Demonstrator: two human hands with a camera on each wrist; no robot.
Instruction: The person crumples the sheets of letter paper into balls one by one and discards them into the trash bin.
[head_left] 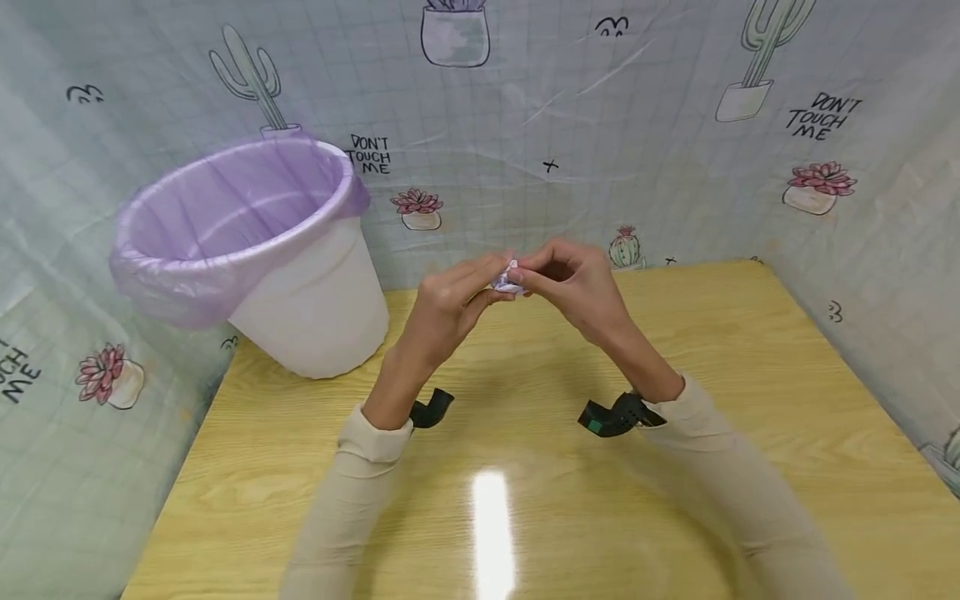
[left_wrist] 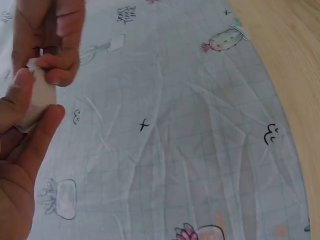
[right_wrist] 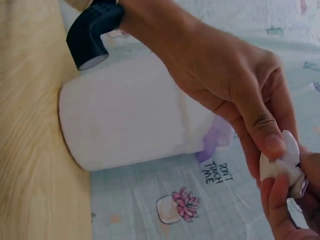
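Note:
A small crumpled piece of white paper (head_left: 507,283) is held between both hands above the table, with bluish marks showing on it in the head view. My left hand (head_left: 452,302) pinches it from the left, thumb below and fingers above. From the other side my right hand (head_left: 581,287) pinches it between thumb and fingertips. In the left wrist view the folded paper (left_wrist: 44,95) spans the gap between the two hands. The right wrist view shows the paper (right_wrist: 281,165) bunched up, partly covered by the fingers.
A white bin (head_left: 322,308) lined with a purple plastic bag (head_left: 247,196) stands at the table's back left. The wooden table (head_left: 540,500) carries a bright glare near its front. A printed cloth (head_left: 510,125) with plant drawings hangs around the back and sides.

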